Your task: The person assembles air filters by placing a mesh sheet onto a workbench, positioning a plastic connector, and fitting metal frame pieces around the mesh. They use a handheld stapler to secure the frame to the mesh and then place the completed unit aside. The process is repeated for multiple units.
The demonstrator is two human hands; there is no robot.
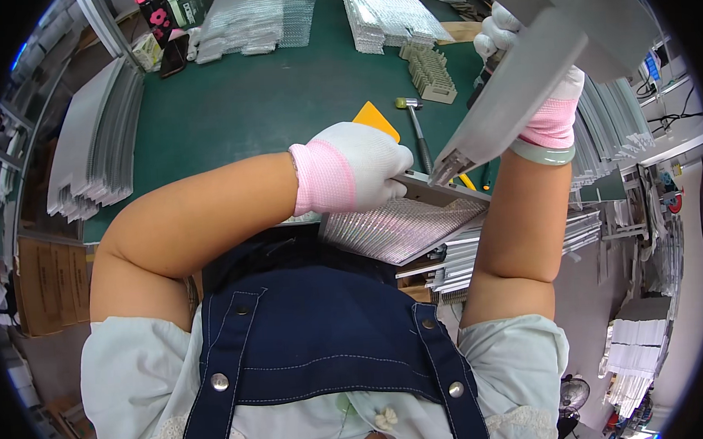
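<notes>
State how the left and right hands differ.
The left hand shows almost whole; the right hand is partly hidden behind the grey machine arm. The left hand is at the edge of the silvery panel; the right hand is farther away. Both wear white gloves with pink cuffs.

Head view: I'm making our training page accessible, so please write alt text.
A gloved left hand holds a ribbed silvery panel at the near edge of a green worktable. The gloved right hand is partly hidden behind a grey machine arm; a hammer lies on the worktable.
</notes>
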